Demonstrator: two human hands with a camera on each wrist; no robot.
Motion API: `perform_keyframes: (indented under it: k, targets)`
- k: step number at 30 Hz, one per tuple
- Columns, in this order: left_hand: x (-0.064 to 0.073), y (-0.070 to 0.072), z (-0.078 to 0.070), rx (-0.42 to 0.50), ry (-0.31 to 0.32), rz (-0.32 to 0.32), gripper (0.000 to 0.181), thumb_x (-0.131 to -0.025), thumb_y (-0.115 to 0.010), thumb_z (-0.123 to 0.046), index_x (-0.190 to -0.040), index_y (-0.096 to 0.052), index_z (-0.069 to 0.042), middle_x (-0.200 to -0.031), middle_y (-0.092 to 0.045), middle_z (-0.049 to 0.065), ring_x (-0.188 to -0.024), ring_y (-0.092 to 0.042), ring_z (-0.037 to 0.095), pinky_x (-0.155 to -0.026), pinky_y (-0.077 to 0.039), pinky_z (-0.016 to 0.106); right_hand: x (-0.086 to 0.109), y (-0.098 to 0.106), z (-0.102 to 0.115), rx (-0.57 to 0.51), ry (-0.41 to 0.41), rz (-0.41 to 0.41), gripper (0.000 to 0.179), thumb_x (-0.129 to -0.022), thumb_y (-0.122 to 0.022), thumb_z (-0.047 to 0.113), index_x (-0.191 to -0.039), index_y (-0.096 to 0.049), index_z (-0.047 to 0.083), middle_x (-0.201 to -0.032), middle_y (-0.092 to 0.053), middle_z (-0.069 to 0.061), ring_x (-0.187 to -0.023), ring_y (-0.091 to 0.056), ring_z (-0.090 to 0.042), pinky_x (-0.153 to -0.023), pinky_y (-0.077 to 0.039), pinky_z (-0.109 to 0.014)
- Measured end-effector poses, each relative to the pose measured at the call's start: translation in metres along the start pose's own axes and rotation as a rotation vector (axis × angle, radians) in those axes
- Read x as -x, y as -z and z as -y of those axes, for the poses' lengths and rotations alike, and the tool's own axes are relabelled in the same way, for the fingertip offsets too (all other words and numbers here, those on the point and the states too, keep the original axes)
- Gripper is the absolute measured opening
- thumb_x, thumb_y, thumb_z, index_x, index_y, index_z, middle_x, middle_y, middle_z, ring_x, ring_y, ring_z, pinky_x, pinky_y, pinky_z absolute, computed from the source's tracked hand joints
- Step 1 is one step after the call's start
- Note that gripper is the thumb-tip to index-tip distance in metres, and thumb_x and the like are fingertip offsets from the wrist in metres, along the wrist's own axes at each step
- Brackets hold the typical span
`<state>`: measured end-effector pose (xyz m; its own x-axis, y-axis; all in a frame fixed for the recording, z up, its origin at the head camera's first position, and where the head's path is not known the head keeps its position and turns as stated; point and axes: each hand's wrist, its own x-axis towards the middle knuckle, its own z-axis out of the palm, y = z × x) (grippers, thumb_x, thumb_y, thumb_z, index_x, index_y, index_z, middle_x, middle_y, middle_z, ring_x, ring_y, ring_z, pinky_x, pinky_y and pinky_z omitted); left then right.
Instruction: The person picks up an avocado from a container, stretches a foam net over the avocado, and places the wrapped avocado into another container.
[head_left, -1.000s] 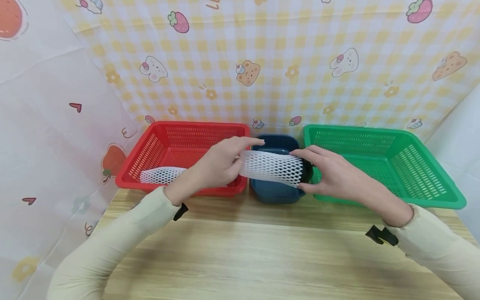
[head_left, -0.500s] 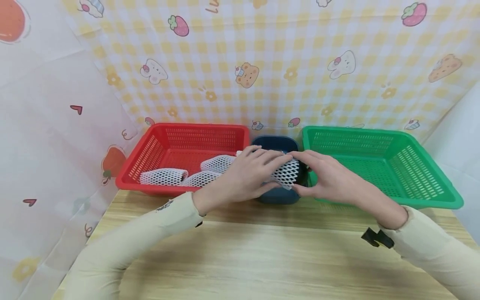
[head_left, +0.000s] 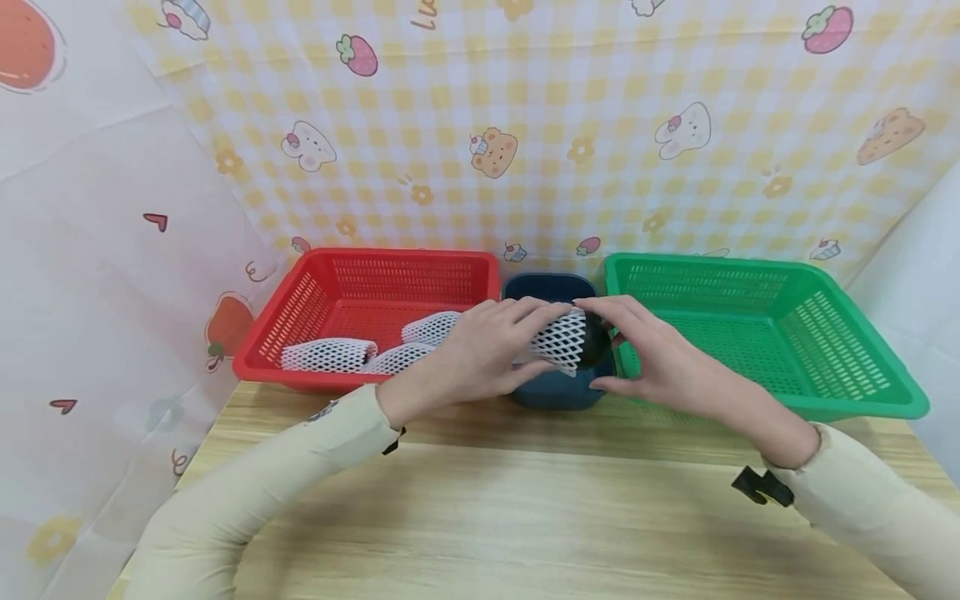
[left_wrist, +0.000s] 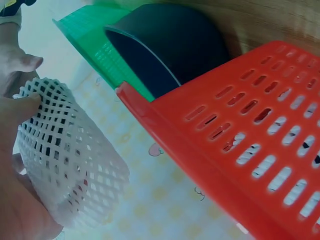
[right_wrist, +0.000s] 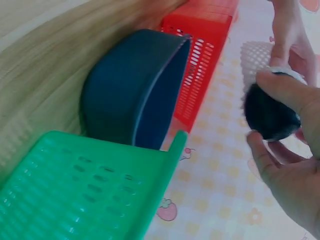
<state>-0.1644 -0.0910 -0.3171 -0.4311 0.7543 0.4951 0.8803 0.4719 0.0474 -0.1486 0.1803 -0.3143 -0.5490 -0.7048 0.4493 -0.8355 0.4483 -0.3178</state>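
A white foam net sleeve [head_left: 558,340] is held over the blue bin, with a dark, rounded thing [head_left: 597,342] sticking out of its right end. My left hand [head_left: 480,354] grips the sleeve from the left, thumb below and fingers above. In the left wrist view the net's loose end [left_wrist: 95,170] hangs past the palm. My right hand [head_left: 660,354] curves round the dark end. Seen from the right wrist, the smooth dark surface [right_wrist: 270,115] lies between thumb and fingers. The rest of the dark thing is hidden inside the net.
At left a red basket [head_left: 412,271] holds several net-covered pieces [head_left: 330,355]. The dark blue bin [head_left: 551,287] stands between it and a green basket [head_left: 765,333] at right. All three stand along the back of the wooden table [head_left: 540,517], before a patterned cloth.
My left hand has moved right, from the sleeve's loose left end to a grip round its middle. More of the dark end now shows beyond the net, and my right hand's fingers have loosened slightly.
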Motion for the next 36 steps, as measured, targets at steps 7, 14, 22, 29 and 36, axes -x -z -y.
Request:
perform_keyframes:
  k: [7,14,22,29,36]
  targets:
    - [0.0026,0.0004,0.0006,0.049,0.045,-0.015,0.072,-0.088,-0.078,-0.044,-0.144,-0.049,-0.009,-0.126,-0.062,0.008,-0.101,-0.062,0.017,-0.082,-0.054,0.028,0.0034,-0.0039,0.0006,0.007,0.07,-0.141,0.092,-0.062,-0.092,-0.013,-0.14,-0.044,-0.003,-0.132,-0.05,-0.017,-0.109,-0.059,-0.024,-0.078,-0.057,-0.031]
    - [0.0039,0.0017,0.0014,0.137,0.043,-0.043,0.073,-0.088,-0.08,-0.04,-0.145,-0.048,-0.007,-0.124,-0.062,0.008,-0.099,-0.062,0.016,-0.081,-0.053,0.025,0.0047,-0.0024,0.0028,-0.055,0.096,-0.179,0.086,-0.065,-0.087,-0.017,-0.14,-0.047,-0.004,-0.132,-0.057,-0.016,-0.11,-0.063,-0.026,-0.085,-0.052,-0.02]
    - [0.0025,0.0019,0.0016,0.143,0.013,-0.055,0.075,-0.088,-0.081,-0.038,-0.145,-0.048,-0.004,-0.125,-0.061,0.01,-0.101,-0.061,0.017,-0.082,-0.053,0.024,0.0062,-0.0033,0.0028,-0.066,0.099,-0.191,0.085,-0.067,-0.083,-0.02,-0.143,-0.049,-0.003,-0.135,-0.058,-0.016,-0.102,-0.068,-0.024,-0.082,-0.054,-0.022]
    - [-0.0011,0.004,0.0008,0.148,-0.005,-0.058,0.076,-0.087,-0.081,-0.041,-0.146,-0.049,-0.004,-0.129,-0.06,0.01,-0.105,-0.061,0.018,-0.084,-0.053,0.024,0.0044,-0.0045,0.0017,-0.099,0.117,-0.189,0.069,-0.079,-0.079,-0.007,-0.143,-0.051,-0.003,-0.133,-0.06,-0.017,-0.1,-0.068,-0.025,-0.082,-0.054,-0.022]
    - [-0.0036,0.005,-0.0005,0.14,-0.011,-0.019,0.081,-0.086,-0.081,-0.044,-0.148,-0.047,-0.004,-0.135,-0.057,0.011,-0.111,-0.059,0.018,-0.089,-0.051,0.025,0.0032,-0.0073,0.0027,-0.121,0.115,-0.19,0.056,-0.098,-0.062,0.031,-0.141,-0.053,-0.003,-0.128,-0.063,-0.016,-0.095,-0.069,-0.023,-0.082,-0.054,-0.02]
